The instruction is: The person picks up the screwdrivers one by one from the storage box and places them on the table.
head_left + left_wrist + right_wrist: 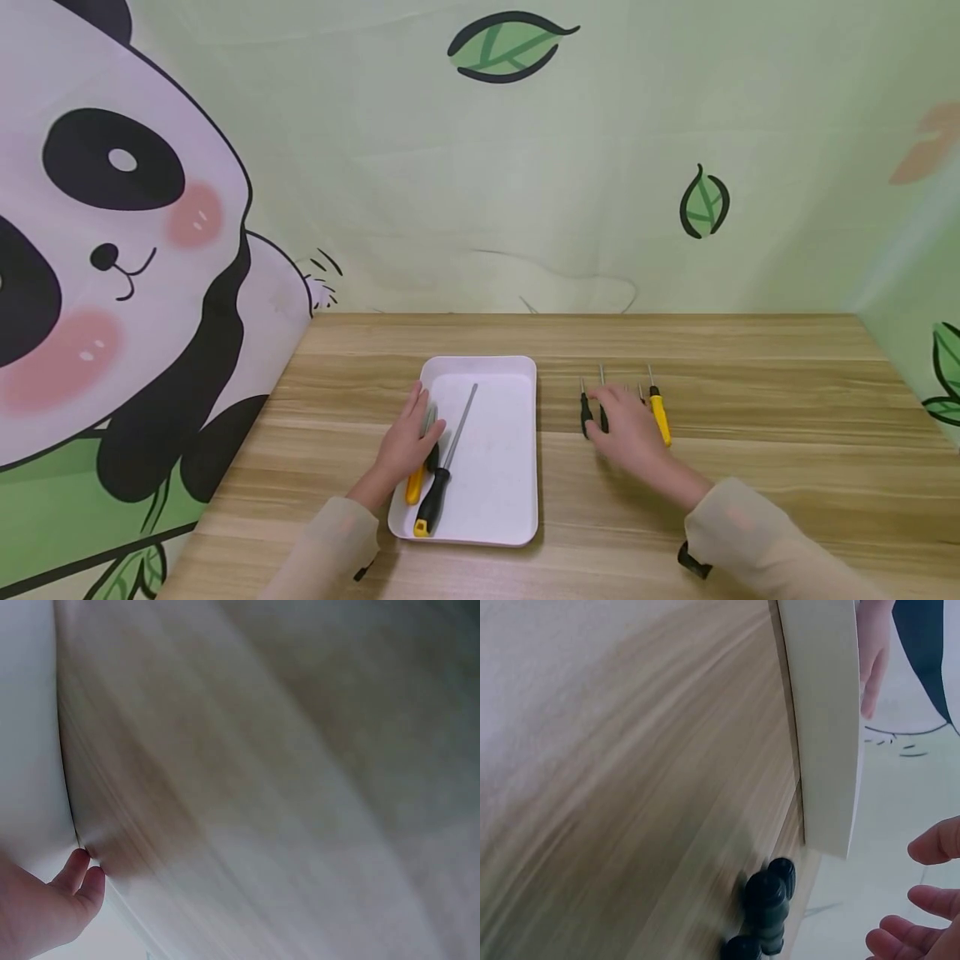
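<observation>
My left hand [405, 442] rests over the left rim of a white tray [495, 475], fingers straight along the edge and thumb reaching inward. Inside the tray lie a long black-and-yellow screwdriver [433, 504], a tool with an orange-yellow handle [414, 486] and a dark-handled tool [432, 460], the last two partly covered by that hand. To the tray's right, my right hand [626, 427] hovers over a row of small screwdrivers, its fingers spread and holding nothing. A black screwdriver [586, 414] and a yellow screwdriver [660, 419] flank it; others are partly hidden beneath.
The wood-grain table [787, 400] extends on both sides of the tray. A pale green backdrop [420, 192] with a panda and leaves rises behind its far edge. Black handles [766, 904] stand out near the tray's side in the right wrist view.
</observation>
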Action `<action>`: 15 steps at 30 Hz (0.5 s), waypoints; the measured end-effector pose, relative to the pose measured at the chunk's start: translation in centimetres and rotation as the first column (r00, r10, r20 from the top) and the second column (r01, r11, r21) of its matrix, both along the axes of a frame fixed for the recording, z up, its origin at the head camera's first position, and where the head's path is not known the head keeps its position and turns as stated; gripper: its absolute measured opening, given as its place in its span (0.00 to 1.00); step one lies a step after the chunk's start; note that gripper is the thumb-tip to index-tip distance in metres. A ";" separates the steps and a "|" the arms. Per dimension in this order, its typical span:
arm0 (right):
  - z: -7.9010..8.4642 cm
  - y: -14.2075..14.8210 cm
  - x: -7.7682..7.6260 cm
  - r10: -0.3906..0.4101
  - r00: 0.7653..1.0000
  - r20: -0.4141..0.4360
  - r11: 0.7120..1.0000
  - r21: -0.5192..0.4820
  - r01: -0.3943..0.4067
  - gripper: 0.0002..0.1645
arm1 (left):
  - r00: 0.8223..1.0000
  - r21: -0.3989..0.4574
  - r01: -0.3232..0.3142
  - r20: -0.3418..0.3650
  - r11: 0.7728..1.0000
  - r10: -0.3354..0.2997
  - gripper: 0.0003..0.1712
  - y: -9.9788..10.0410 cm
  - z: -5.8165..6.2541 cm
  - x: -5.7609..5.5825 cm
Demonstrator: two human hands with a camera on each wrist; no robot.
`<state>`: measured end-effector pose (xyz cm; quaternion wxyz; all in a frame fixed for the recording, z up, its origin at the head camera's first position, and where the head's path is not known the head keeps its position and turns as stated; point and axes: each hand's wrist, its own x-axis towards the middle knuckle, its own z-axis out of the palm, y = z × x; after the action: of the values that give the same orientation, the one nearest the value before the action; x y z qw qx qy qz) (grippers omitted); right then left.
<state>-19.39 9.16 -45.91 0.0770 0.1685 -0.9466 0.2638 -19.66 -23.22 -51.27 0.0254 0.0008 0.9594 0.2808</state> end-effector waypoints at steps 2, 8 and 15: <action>0.0 -0.3 0.2 0.017 1.000 -0.022 1.000 0.004 -0.017 0.22 | 1.000 0.001 0.000 -0.003 1.000 0.000 0.38 0.0 0.0 0.0; -0.1 -1.2 0.9 0.074 0.992 -0.104 0.997 0.019 -0.072 0.20 | 1.000 0.000 -0.001 0.004 1.000 0.001 0.39 0.0 0.0 0.1; -0.3 -2.3 1.4 0.111 0.990 -0.088 0.994 0.027 -0.109 0.21 | 1.000 0.002 0.003 -0.008 1.000 -0.003 0.38 -0.1 -0.1 0.0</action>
<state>-18.04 6.89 -46.26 0.1025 0.2328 -0.9344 0.2495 -19.71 -23.29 -51.41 0.0221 0.0036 0.9592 0.2817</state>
